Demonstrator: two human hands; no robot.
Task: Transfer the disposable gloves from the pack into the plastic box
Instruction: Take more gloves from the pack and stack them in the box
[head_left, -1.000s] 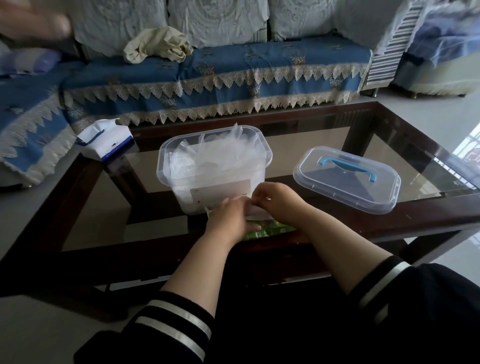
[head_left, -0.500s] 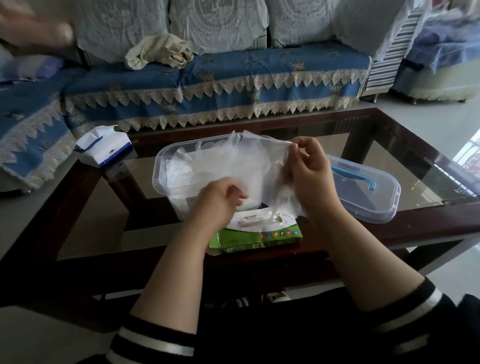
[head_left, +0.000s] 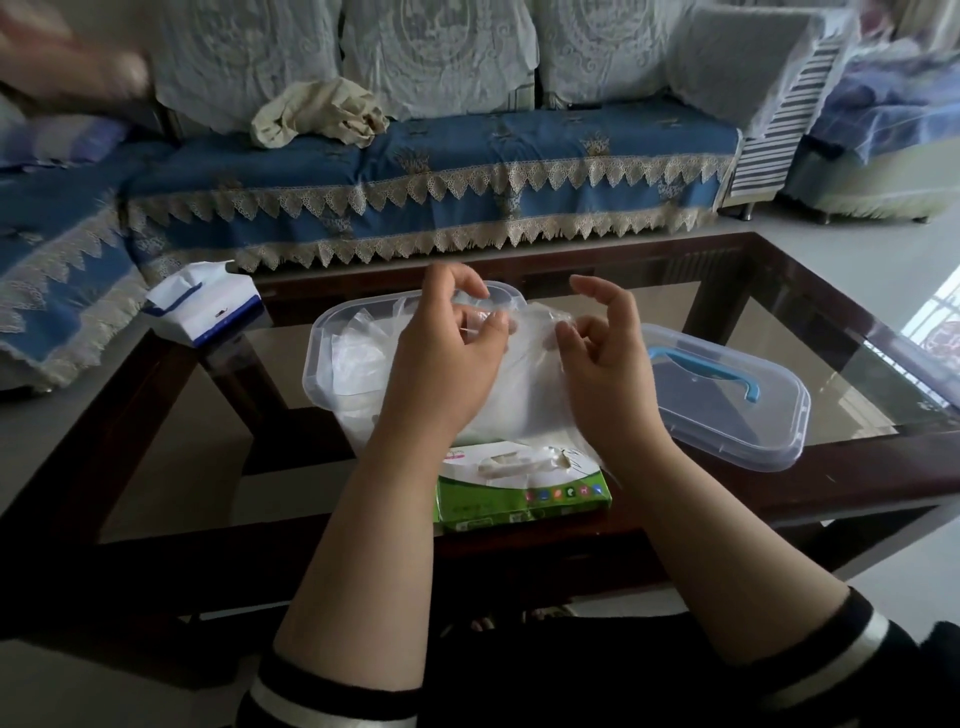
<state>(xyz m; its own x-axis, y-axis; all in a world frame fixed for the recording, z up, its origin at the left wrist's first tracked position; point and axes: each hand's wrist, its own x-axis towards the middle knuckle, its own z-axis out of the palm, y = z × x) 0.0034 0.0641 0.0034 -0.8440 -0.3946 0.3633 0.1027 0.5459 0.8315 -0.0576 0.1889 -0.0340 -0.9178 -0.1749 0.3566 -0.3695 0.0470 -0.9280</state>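
Clear, filmy disposable glove (head_left: 524, 364), limp and slippery, hangs pinched between my left hand (head_left: 447, 364) and right hand (head_left: 605, 364), twelve o'clock of the green cardboard pack (head_left: 519, 499), so I judge its cuff edge the surest hold.

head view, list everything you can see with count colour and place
plastic box: one, clear, middle of the table, open, already holding gloves
disposable glove: one, clear film, held above the box between both hands
glove pack: one, green and white, near table edge in front of the box
lid: one, clear with blue handle, on the table right of the box
tissue pack: one, white and blue, far left table corner
table: one, dark wood frame with glass top
sofa: one, blue cover with lace trim, behind the table
cloth: one, cream, crumpled on the sofa
left hand: one, pinching the glove
right hand: one, pinching the glove
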